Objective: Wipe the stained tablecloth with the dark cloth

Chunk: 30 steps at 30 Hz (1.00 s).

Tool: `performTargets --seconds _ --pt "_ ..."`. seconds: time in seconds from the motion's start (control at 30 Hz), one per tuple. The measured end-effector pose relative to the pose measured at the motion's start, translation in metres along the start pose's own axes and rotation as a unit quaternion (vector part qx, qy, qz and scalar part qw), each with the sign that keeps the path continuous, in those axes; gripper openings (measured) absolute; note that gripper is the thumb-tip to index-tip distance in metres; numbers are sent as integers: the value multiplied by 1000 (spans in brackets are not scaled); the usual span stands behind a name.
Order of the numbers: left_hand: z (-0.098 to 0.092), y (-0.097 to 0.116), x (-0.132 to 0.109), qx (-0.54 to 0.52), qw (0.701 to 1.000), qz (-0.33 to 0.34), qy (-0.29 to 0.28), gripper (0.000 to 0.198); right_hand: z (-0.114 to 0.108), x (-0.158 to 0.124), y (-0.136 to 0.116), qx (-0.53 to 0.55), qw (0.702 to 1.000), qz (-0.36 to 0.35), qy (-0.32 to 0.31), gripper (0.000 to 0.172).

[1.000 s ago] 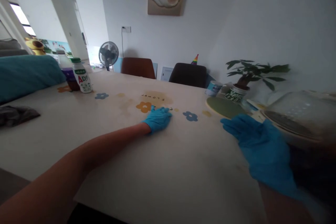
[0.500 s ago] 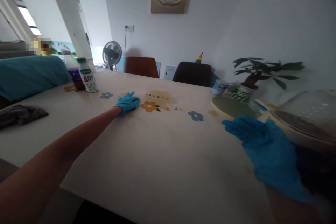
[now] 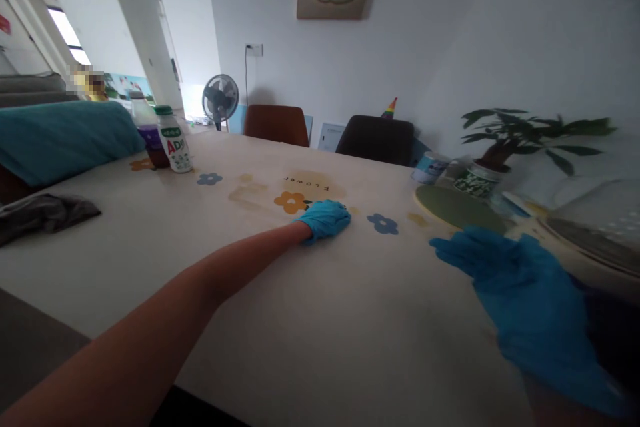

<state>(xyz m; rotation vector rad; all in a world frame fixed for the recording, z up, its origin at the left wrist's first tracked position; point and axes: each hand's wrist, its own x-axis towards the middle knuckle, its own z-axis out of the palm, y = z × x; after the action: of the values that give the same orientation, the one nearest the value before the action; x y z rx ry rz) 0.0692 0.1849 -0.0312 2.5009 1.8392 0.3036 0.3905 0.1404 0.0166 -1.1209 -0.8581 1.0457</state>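
Observation:
My left hand [image 3: 327,219], in a blue glove, lies palm down on the white tabletop [image 3: 280,320], just right of a printed orange flower [image 3: 291,203]. Its fingers rest on the surface, and I see nothing held; what is under the palm is hidden. A pale brownish smear [image 3: 247,197] shows on the tabletop to the left of that flower. My right hand [image 3: 525,293], also blue-gloved, is raised over the table's right side with fingers stretched out and nothing visible in it. A round green mat [image 3: 457,207] lies just beyond it.
A white bottle with a green cap [image 3: 175,140] and a purple-labelled bottle [image 3: 153,140] stand at the back left. A dark cloth [image 3: 47,215] lies at the left. A potted plant [image 3: 477,180], a blue-and-white tub [image 3: 427,168] and a domed cover [image 3: 595,207] occupy the right.
My left hand has slid right across the tabletop, past the orange flower, uncovering the brownish smear. My right hand stays in nearly the same pose. The view has shifted slightly.

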Motion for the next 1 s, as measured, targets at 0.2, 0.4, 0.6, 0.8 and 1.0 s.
performTargets --seconds 0.2,0.4,0.6,0.8,1.0 --pt "-7 12 27 -10 997 -67 -38 42 1 -3 -3 8 1000 -12 0 49" --pt "-8 13 9 -13 995 -94 -29 42 -6 1 -4 24 1000 -13 -5 47" --pt "-16 -28 -31 3 988 -149 -32 37 -6 -1 -2 19 999 -24 -8 47" --pt "-45 -102 -56 33 963 -267 -12 38 6 -13 -21 -10 999 24 23 52" --pt "-48 -139 -47 36 939 -342 15 49 16 -21 -18 -51 998 37 25 55"
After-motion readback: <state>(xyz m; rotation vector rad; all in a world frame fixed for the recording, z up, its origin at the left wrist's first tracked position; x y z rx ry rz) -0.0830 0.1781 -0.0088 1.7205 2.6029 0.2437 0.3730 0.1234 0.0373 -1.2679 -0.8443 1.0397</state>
